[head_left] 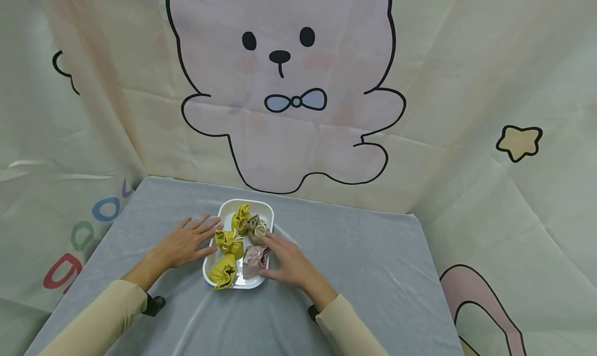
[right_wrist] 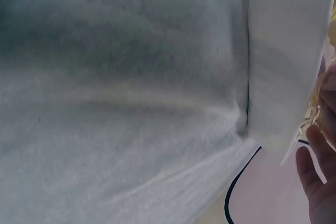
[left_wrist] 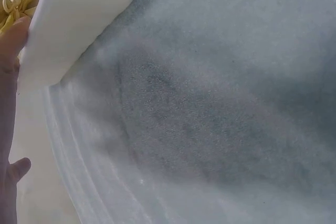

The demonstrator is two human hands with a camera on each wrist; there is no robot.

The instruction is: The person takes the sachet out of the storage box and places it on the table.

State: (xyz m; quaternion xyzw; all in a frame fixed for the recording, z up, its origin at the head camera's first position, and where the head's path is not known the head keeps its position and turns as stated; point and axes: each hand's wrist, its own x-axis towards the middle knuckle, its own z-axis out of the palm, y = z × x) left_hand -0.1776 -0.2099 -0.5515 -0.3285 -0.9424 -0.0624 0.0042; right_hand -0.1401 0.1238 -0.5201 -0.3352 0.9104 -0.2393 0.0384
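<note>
A white tray (head_left: 249, 284) on the table holds several small drawstring pouches. On its left side are a yellow pouch (head_left: 241, 218) at the back, a tied yellow pouch (head_left: 231, 243) in the middle and another yellow pouch (head_left: 224, 270) in front. To the right sit an olive-grey pouch (head_left: 256, 233) and a pinkish pouch (head_left: 254, 261). My left hand (head_left: 188, 243), fingers spread, is at the tray's left rim. My right hand (head_left: 289, 260) reaches over the right rim, its straight fingers by the olive-grey and pinkish pouches; whether they touch is unclear. Both wrist views show the tray's outer wall (left_wrist: 84, 19).
A grey-blue cloth (head_left: 364, 273) covers the table and lies in soft folds. Printed fabric curtains (head_left: 429, 76) with a bear and a star hang behind and at both sides of the table. Dark wrist straps (head_left: 154, 304) sit at the sleeve ends.
</note>
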